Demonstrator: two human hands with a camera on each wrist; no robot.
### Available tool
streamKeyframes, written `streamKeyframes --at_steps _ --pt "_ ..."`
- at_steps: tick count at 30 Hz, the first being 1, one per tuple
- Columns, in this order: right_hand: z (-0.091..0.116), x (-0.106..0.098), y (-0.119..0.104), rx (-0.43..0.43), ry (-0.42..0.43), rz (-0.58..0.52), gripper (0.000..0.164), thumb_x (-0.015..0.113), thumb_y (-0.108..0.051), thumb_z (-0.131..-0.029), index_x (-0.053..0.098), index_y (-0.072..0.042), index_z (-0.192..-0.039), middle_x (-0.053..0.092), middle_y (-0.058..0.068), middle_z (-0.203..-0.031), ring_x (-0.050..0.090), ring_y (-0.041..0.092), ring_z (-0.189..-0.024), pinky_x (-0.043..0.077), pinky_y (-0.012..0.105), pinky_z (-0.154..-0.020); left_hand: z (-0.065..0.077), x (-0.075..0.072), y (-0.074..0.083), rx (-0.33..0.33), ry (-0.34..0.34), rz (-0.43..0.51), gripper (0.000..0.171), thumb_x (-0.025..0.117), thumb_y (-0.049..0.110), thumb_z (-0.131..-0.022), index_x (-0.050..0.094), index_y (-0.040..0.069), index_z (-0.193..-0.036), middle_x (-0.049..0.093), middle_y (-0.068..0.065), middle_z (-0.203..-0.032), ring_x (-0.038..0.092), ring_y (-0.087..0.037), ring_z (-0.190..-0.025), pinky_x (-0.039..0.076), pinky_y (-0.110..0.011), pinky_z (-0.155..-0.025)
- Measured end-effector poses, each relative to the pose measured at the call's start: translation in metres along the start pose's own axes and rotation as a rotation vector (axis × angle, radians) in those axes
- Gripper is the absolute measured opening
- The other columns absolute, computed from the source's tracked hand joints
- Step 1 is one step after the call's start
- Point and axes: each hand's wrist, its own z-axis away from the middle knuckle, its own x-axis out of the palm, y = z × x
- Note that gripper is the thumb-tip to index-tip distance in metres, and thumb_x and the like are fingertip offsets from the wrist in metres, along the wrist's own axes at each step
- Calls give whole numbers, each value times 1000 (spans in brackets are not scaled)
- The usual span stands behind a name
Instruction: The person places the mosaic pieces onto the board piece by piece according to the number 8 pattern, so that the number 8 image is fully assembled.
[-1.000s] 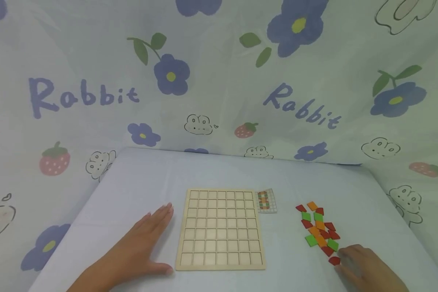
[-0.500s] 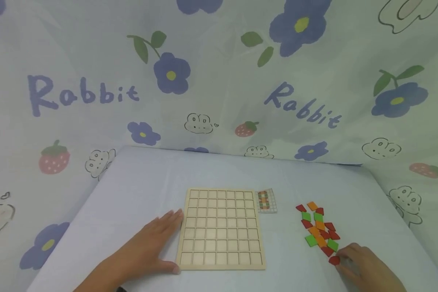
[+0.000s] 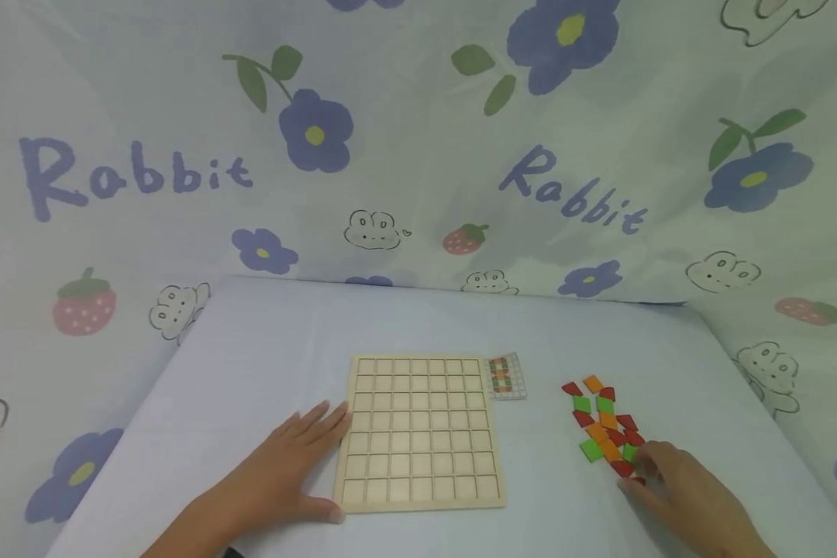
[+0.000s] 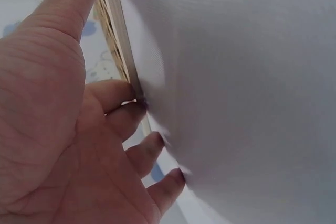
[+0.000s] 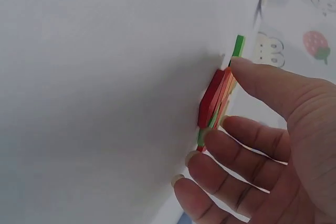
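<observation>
The left hand (image 3: pixel 272 477) is spread wide, fingertips and thumb set against the left edge of the pale, square-celled wooden board (image 3: pixel 418 430). By the right hand (image 3: pixel 694 496), half-bent with thumb and fingers parted, the near end of the flat pieces (image 3: pixel 597 432), red pointed, orange and green square, is flanked; whether one is touched cannot be told. The pieces are strewn over the right half of the white-covered table (image 3: pixel 286 325), separated from the board by a broad strip. A patterned card (image 3: pixel 512 377) is laid at the board's far right corner.

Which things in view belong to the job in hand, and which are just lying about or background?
Likely part of the job:
wooden grid board, the left hand at its edge
patterned card at the board's far right
red, orange and green tiles, the right hand at their near end

Likely just background:
white table surface
printed backdrop
</observation>
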Motion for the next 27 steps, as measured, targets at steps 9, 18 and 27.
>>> streamKeyframes --at_steps 9,18,27 --pt "-13 -5 -19 -95 111 51 42 86 -36 -86 71 -4 -109 59 1 -93 53 19 -81 58 42 -74 1 0 0 9 -6 17 123 73 80 -72 32 11 -165 26 -4 -172 20 -37 -158 18 -64 -124" --pt "-22 -12 -27 15 -26 22 33 85 -31 -88 71 -4 -100 57 2 -86 53 21 -78 57 43 -73 0 1 0 11 -8 0 124 71 81 -72 31 10 -165 23 -4 -172 18 -36 -158 17 -62 -125" --pt "-25 -12 -28 2 -58 2 26 85 -26 -88 71 -5 -97 56 0 -83 53 19 -76 57 40 -72 2 -1 0 33 5 -17 122 70 80 -74 31 10 -165 25 -5 -172 20 -38 -157 20 -64 -124"
